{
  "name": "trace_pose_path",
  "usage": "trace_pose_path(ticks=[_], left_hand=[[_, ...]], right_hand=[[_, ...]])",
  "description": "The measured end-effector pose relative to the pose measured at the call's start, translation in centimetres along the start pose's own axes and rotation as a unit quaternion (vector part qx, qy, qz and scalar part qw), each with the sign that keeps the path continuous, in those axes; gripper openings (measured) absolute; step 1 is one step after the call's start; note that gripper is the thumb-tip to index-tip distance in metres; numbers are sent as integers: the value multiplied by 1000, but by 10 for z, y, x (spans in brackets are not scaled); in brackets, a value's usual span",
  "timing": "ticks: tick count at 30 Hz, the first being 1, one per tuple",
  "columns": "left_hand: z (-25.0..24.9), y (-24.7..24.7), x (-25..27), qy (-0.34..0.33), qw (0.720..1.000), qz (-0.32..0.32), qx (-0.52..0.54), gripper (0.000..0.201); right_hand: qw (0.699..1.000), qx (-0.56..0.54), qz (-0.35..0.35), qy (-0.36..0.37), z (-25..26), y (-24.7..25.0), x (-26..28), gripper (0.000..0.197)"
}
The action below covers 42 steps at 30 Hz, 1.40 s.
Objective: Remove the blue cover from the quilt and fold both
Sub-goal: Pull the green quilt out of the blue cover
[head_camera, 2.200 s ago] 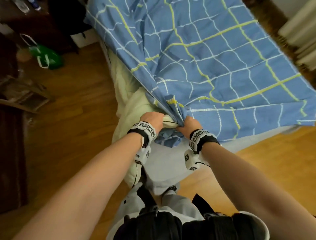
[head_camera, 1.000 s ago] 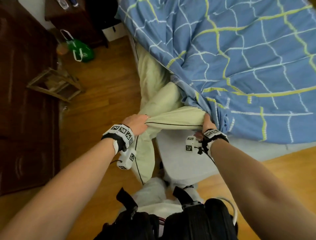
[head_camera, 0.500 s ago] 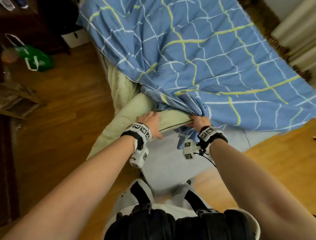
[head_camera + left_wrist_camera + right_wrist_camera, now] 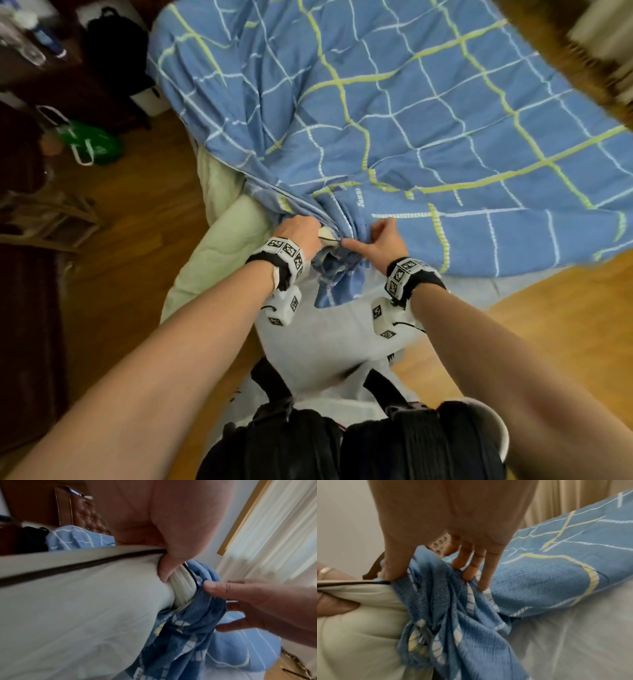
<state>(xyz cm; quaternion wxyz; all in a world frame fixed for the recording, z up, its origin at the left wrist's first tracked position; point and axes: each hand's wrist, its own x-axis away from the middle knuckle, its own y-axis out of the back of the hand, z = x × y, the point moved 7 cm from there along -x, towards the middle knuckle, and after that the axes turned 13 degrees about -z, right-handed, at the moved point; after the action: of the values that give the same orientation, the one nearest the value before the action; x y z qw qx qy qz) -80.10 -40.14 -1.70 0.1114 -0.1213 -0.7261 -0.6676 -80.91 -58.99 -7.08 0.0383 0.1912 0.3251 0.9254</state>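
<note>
Blue cover (image 4: pixel 411 130) is lying spread over the bed, bunching at its six o'clock edge. Left hand (image 4: pixel 301 231) is gripping the pale quilt (image 4: pixel 219 253) where it is emerging, at eight o'clock; right hand (image 4: pixel 380 241) is pinching the gathered cover beside it.

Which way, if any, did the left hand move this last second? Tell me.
Yes: rightward. The left hand, gripping the quilt, was past the bed sheet's left edge; now it is over the sheet, against the blue cover.
</note>
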Motion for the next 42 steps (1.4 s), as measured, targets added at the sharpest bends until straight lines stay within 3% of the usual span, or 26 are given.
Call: trace_pose_path(ticks=[2,4,6,8,12,19,23,27,31,36,42], left_hand=[[-8,3,1,1,1000,6,3,30],[-10,5,2,0,1000,3,5,31],[-6,7,2,1,1000,3,1,31],[3,9,2,6,1000,9,-5,32],[26,11,-3,-6,1000,0,-18,29],[63,20,-24,-54,998,-19,2,26],[92,27,-27,-46,998,-39,10,22],[147,30,-23,18,999,-31,26,20],[189,26,-6,82,996,-33,13,29],[184,-2,-5,128,992,3,19,34],[151,-29,-25,128,991,30,-38,34]], right_hand=[[999,7,43,28,-1,-13,-7,96],[991,60,93,73,8,-28,-12,77],[989,80,101,78,16,-31,-18,57],[988,89,99,72,20,-26,-23,52],[985,139,59,88,33,-22,-23,40],[975,214,-65,-9,32,-3,-14,15],[971,214,-97,-54,32,12,-23,27],[964,191,-135,-125,6,47,-41,19],[967,169,-152,-117,14,52,-59,24],[982,93,-143,-84,28,16,-63,29],[976,-37,-132,-171,-6,-15,-75,36]])
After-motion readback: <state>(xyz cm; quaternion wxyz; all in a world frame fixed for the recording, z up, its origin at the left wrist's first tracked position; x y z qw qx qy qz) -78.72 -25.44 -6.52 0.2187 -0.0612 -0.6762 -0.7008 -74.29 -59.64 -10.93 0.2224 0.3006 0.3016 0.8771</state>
